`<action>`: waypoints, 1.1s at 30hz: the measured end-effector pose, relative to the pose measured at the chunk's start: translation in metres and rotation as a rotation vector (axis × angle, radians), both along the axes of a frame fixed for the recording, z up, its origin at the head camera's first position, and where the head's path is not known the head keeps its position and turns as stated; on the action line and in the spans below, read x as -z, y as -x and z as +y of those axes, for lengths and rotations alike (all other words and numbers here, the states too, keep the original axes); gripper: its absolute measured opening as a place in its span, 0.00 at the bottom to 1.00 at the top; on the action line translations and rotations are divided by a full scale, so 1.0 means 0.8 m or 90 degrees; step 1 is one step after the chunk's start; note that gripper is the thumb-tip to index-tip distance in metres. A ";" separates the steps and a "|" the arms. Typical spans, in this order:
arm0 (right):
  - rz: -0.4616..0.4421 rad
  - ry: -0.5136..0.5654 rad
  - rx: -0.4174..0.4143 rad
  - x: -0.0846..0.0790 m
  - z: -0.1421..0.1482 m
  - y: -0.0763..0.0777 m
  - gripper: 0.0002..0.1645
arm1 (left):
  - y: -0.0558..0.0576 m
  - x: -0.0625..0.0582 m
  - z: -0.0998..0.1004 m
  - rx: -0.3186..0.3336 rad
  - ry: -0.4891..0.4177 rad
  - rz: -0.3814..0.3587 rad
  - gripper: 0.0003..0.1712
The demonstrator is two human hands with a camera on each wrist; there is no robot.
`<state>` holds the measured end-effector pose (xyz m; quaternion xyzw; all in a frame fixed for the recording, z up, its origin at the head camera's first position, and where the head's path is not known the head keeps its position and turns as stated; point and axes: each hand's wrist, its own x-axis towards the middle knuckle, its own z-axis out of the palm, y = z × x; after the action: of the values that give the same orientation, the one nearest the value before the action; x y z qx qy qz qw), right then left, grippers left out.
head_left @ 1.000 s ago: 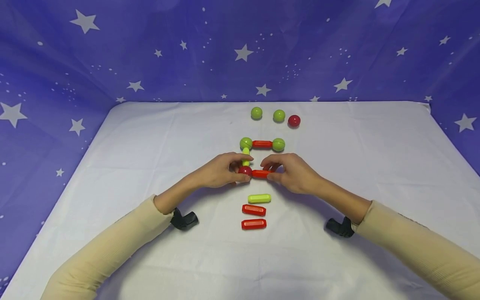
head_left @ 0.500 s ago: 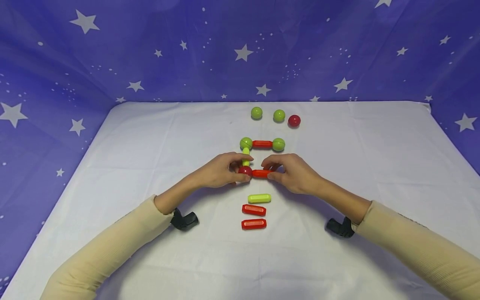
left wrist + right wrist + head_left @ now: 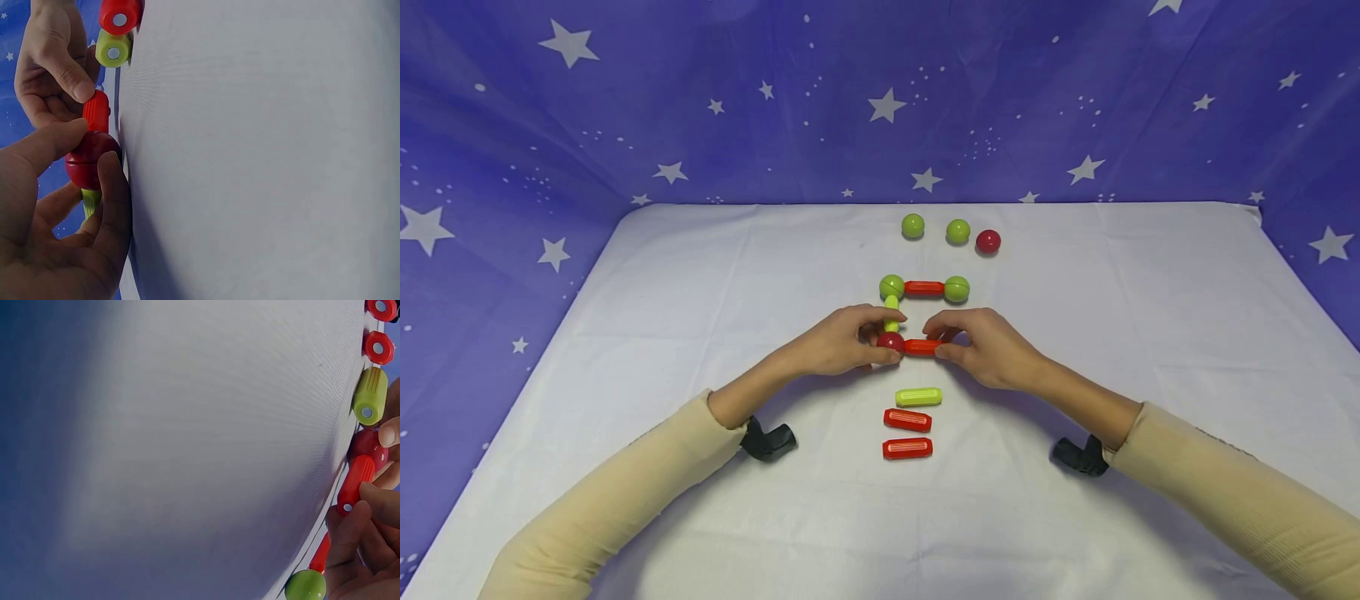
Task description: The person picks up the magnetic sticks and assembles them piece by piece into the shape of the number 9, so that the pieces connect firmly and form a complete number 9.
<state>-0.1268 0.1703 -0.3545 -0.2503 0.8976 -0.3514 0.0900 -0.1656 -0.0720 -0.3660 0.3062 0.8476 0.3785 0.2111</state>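
Note:
My left hand (image 3: pixel 838 342) grips a dark red ball (image 3: pixel 891 342), thumb and fingers around it. A red rod (image 3: pixel 921 347) touches the ball's right side, and my right hand (image 3: pixel 992 346) pinches its other end. In the right wrist view that rod (image 3: pixel 355 481) shows a silver disc on its end face. From the ball a yellow-green rod (image 3: pixel 891 303), partly behind my left fingers, runs back to a green ball (image 3: pixel 892 287). Another red rod (image 3: pixel 924 288) joins this to a second green ball (image 3: pixel 957 289) on the right.
Nearer me lie a loose yellow-green rod (image 3: pixel 918 397) and two red rods, one (image 3: pixel 907 419) behind the other (image 3: pixel 907 449). Toward the back sit two green balls (image 3: pixel 913 226) and a red ball (image 3: pixel 988 242). A white cloth (image 3: pixel 700 275) covers the table; a starry blue curtain (image 3: pixel 820 142) hangs behind.

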 end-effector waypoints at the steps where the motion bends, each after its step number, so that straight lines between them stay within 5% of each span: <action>1: 0.001 0.000 0.000 0.000 0.000 0.000 0.16 | 0.000 0.000 0.000 0.000 0.000 -0.001 0.31; 12: 0.000 -0.002 0.014 -0.002 0.001 0.001 0.16 | 0.001 0.000 0.000 -0.006 0.003 -0.001 0.31; 18: 0.047 0.036 0.067 -0.008 0.008 0.010 0.15 | 0.000 0.000 0.000 -0.005 -0.001 0.002 0.31; 26: 0.154 0.046 0.184 -0.013 0.030 0.048 0.13 | 0.000 0.000 0.000 -0.002 0.001 0.002 0.31; 33: 0.190 0.059 0.255 -0.013 0.050 0.086 0.11 | -0.002 0.000 0.000 -0.009 0.006 -0.003 0.31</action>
<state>-0.1954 0.2101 -0.3442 -0.1202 0.9157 -0.3620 -0.1264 -0.1643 -0.0716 -0.3657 0.2985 0.8510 0.3766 0.2121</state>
